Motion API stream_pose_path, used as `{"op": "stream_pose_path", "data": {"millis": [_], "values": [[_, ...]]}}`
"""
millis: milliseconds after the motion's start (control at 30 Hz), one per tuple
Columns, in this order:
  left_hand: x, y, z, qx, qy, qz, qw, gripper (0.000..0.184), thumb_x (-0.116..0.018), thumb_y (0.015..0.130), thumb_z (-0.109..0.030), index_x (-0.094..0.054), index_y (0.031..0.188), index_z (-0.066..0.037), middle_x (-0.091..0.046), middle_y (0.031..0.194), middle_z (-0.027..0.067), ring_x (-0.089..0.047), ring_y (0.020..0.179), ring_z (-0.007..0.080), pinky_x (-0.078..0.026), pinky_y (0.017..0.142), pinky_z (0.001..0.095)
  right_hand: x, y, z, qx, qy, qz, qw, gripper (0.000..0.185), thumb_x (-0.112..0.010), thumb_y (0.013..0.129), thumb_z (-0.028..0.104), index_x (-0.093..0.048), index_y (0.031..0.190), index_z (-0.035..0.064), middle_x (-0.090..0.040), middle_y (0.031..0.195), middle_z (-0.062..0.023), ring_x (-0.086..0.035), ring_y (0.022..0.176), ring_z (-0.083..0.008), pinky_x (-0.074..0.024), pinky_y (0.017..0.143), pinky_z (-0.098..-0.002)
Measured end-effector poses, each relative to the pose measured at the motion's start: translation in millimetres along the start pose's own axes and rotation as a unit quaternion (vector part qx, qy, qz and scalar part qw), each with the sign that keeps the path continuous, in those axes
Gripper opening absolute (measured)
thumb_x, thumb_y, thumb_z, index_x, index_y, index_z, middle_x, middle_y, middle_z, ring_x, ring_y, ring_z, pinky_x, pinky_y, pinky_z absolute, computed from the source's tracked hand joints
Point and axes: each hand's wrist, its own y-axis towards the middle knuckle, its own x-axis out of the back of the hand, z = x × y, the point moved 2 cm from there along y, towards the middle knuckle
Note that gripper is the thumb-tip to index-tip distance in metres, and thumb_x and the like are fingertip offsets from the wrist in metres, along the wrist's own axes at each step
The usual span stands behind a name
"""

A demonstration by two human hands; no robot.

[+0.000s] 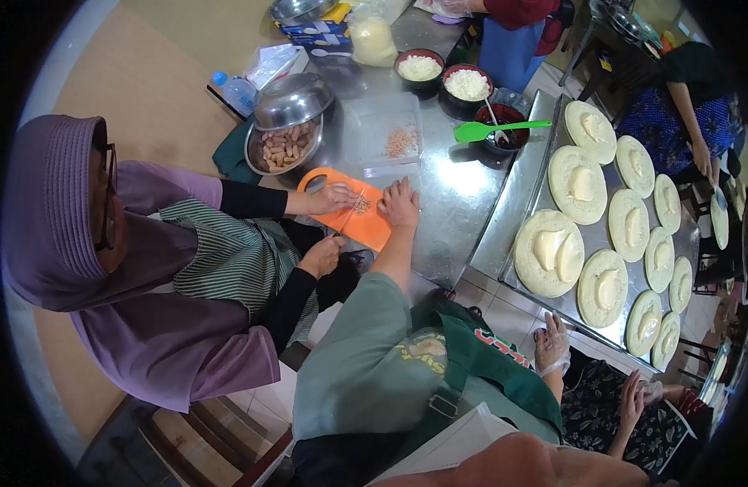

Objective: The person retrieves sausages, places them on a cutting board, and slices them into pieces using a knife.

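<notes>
My left hand (400, 203) rests, fingers stretched out, on the edge of an orange cutting board (374, 235). Chopped bits that look like nuts (362, 204) lie on the board. A co-worker's hands (324, 256) are at the same board, one holding a knife over the bits. Above my left hand in the view, a clear plastic tray (359, 122) holds a small heap of chopped pieces (401, 142). My right hand (552, 345), in a clear glove, is raised near the large metal tray with its fingers apart, holding nothing.
Several round pancakes topped with pale spread (581, 185) lie on the metal tray (512, 243). Bowls of white shreds (467, 84), a dark bowl with a green spatula (504, 130), and a steel bowl of brown pieces (286, 150) stand on the table. Other people are close by.
</notes>
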Motion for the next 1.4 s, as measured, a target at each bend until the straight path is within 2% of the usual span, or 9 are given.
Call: {"op": "stream_pose_path", "data": {"millis": [367,467,600,700,767,833,1067,1300,1400], "values": [[11,-14,-12,-0.056,0.027,0.009,0.998,0.050,-0.050,0.071,-0.037,-0.041,0.118,-0.020,-0.028,0.130,0.0050,-0.018,0.122,0.0294,-0.012,0.092,0.0589,-2,10,8,0.014,-0.002,0.007,1.000,0.039,-0.053,0.074,0.009,-0.046,0.112,0.0063,-0.042,0.116,-0.0189,-0.041,0.106,-0.0340,-0.0344,0.089,-0.0368],[16,-34,-26,-0.139,0.017,-0.030,0.990,0.041,-0.052,0.070,-0.033,-0.049,0.110,-0.019,-0.029,0.129,0.0043,-0.018,0.122,0.0296,-0.010,0.091,0.0602,-5,9,8,0.012,0.050,-0.017,0.999,0.037,-0.052,0.075,0.012,-0.048,0.111,0.0064,-0.043,0.116,-0.0188,-0.042,0.106,-0.0338,-0.0335,0.090,-0.0370],[26,-85,-37,-0.291,-0.093,-0.019,0.952,0.029,-0.058,0.067,-0.023,-0.057,0.095,-0.016,-0.040,0.120,0.0064,-0.027,0.117,0.0315,-0.019,0.090,0.0534,-4,-7,16,-0.045,0.000,-0.002,0.999,0.038,-0.053,0.074,0.013,-0.048,0.111,0.0070,-0.044,0.116,-0.0178,-0.041,0.107,-0.0332,-0.0320,0.092,-0.0374],[27,-128,-43,-0.411,-0.214,0.075,0.883,0.023,-0.058,0.067,-0.013,-0.058,0.089,-0.015,-0.045,0.114,0.0061,-0.039,0.106,0.0280,-0.030,0.083,0.0426,-7,-27,17,-0.072,0.058,-0.004,0.996,0.038,-0.052,0.074,0.014,-0.047,0.112,0.0071,-0.043,0.117,-0.0168,-0.039,0.109,-0.0313,-0.0308,0.093,-0.0367],[29,-154,-46,-0.473,-0.236,0.194,0.826,0.020,-0.059,0.066,-0.011,-0.058,0.086,-0.012,-0.049,0.108,0.0076,-0.045,0.099,0.0276,-0.034,0.079,0.0393,-2,-43,20,-0.065,0.077,-0.007,0.995,0.038,-0.051,0.075,0.016,-0.046,0.112,0.0068,-0.044,0.116,-0.0162,-0.041,0.108,-0.0310,-0.0316,0.092,-0.0359],[35,-177,-56,-0.531,-0.293,0.220,0.764,0.019,-0.060,0.066,-0.011,-0.058,0.084,-0.010,-0.052,0.102,0.0094,-0.049,0.092,0.0291,-0.038,0.074,0.0389,-16,-64,8,-0.059,0.113,-0.035,0.991,0.038,-0.050,0.077,0.019,-0.045,0.112,0.0059,-0.044,0.116,-0.0154,-0.041,0.108,-0.0305,-0.0319,0.092,-0.0353],[50,-242,-92,-0.651,-0.267,0.408,0.582,0.020,-0.060,0.067,-0.013,-0.057,0.086,-0.006,-0.057,0.086,0.0103,-0.056,0.073,0.0271,-0.044,0.064,0.0344,-33,-159,3,-0.125,0.165,-0.100,0.973,0.037,-0.046,0.080,0.026,-0.046,0.115,0.0134,-0.047,0.115,-0.0140,-0.043,0.105,-0.0297,-0.0357,0.089,-0.0364],[40,-375,-88,-0.702,-0.175,0.543,0.426,0.021,-0.060,0.069,-0.016,-0.057,0.087,-0.005,-0.058,0.080,0.0106,-0.057,0.066,0.0239,-0.044,0.059,0.0322,-52,-351,18,-0.334,0.188,-0.227,0.895,0.037,-0.044,0.082,0.027,-0.045,0.116,0.0123,-0.048,0.112,-0.0142,-0.045,0.101,-0.0316,-0.0352,0.089,-0.0380],[52,-450,-80,-0.742,-0.182,0.561,0.318,0.021,-0.060,0.069,-0.016,-0.057,0.087,-0.006,-0.057,0.076,0.0094,-0.056,0.064,0.0231,-0.043,0.056,0.0326,-86,-446,33,-0.441,0.217,-0.295,0.820,0.037,-0.043,0.082,0.028,-0.045,0.116,0.0119,-0.049,0.110,-0.0171,-0.044,0.101,-0.0332,-0.0347,0.088,-0.0386]]}}
